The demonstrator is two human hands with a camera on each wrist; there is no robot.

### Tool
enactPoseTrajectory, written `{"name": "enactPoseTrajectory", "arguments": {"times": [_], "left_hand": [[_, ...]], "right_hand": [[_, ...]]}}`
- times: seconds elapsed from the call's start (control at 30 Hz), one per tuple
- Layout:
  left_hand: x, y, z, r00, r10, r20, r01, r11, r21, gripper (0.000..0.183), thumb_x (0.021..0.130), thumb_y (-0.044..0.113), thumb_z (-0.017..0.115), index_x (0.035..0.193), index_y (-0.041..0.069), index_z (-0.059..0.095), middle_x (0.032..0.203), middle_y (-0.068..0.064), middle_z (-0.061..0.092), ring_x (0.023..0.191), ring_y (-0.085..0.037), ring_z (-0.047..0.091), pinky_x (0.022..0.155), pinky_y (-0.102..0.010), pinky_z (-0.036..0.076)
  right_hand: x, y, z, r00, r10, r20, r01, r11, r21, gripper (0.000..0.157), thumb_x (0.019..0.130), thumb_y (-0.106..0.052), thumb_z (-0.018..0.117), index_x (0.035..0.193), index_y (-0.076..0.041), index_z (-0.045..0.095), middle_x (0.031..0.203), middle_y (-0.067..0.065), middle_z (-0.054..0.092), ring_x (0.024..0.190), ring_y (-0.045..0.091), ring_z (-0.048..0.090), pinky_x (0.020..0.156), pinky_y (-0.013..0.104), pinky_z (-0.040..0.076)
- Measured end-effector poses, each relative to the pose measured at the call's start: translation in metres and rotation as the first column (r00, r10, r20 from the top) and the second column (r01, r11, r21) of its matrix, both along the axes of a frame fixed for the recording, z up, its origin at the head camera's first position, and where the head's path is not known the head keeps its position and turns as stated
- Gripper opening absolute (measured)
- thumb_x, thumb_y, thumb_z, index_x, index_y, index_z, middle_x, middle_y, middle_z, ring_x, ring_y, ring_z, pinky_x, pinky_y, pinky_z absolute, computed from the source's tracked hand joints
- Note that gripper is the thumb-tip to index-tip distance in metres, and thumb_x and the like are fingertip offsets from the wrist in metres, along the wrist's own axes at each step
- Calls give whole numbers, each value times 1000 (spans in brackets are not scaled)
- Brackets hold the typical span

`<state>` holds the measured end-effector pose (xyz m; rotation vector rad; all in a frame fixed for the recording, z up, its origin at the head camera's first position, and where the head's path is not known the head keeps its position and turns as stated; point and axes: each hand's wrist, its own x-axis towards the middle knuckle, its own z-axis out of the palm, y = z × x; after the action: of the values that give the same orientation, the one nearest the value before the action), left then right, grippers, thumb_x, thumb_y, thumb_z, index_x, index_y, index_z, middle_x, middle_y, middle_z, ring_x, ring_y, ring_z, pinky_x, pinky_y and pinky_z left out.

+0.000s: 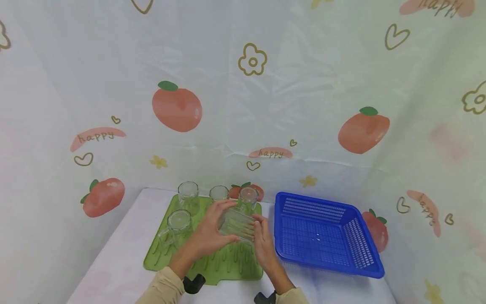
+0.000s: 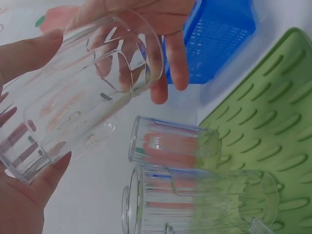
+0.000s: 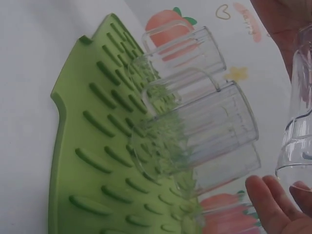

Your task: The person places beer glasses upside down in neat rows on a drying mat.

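A clear glass mug (image 1: 236,223) is held tilted on its side above the green drying mat (image 1: 228,272). My left hand (image 1: 212,228) grips it, thumb on one side and fingers on the other. At its other end, my right hand (image 1: 265,245) has its fingers extended at the rim. In the left wrist view, the right fingers (image 2: 176,61) lie straight behind the glass rim. The right wrist view has the same fingertips (image 3: 263,195) right at the mug's edge.
Several other clear mugs stand on the mat, including a front-left mug (image 1: 179,221) and a back-left mug (image 1: 188,196). A blue plastic basket (image 1: 330,264) sits right of the mat on the white table (image 1: 114,257). Behind hangs a fruit-printed white curtain (image 1: 296,84).
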<state>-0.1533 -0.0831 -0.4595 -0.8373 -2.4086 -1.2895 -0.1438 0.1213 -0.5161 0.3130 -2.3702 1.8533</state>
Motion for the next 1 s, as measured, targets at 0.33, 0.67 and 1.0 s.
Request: {"name": "enactPoseTrajectory", "arguments": {"times": [0.33, 0.67, 1.0], "left_hand": [[-3, 3, -1, 998, 23, -57, -24, 1000, -12, 90, 69, 27, 96, 147, 28, 50, 152, 2, 47, 140, -23, 47, 109, -51, 49], [-1, 6, -2, 998, 61, -32, -61, 998, 7, 91, 69, 27, 96, 147, 32, 49, 151, 1, 48, 140, -23, 48, 106, -50, 51], [-3, 16, -3, 994, 86, -68, -90, 994, -62, 89, 67, 28, 97, 145, 25, 54, 149, -6, 51, 137, -27, 49, 102, -50, 54]], "right_hand": [[3, 6, -3, 1000, 18, 14, -19, 993, 119, 47, 114, -32, 23, 148, -4, 40, 141, 22, 56, 120, 37, 65, 93, 37, 56], [0, 19, 8, 1000, -11, -22, 17, 965, 262, 47, 114, -34, 27, 146, -4, 45, 140, 19, 53, 123, 34, 60, 97, 49, 53], [-9, 39, 21, 996, 3, -91, 34, 914, 403, 43, 112, -30, 37, 145, -3, 45, 144, 22, 45, 136, 40, 47, 108, 63, 43]]}}
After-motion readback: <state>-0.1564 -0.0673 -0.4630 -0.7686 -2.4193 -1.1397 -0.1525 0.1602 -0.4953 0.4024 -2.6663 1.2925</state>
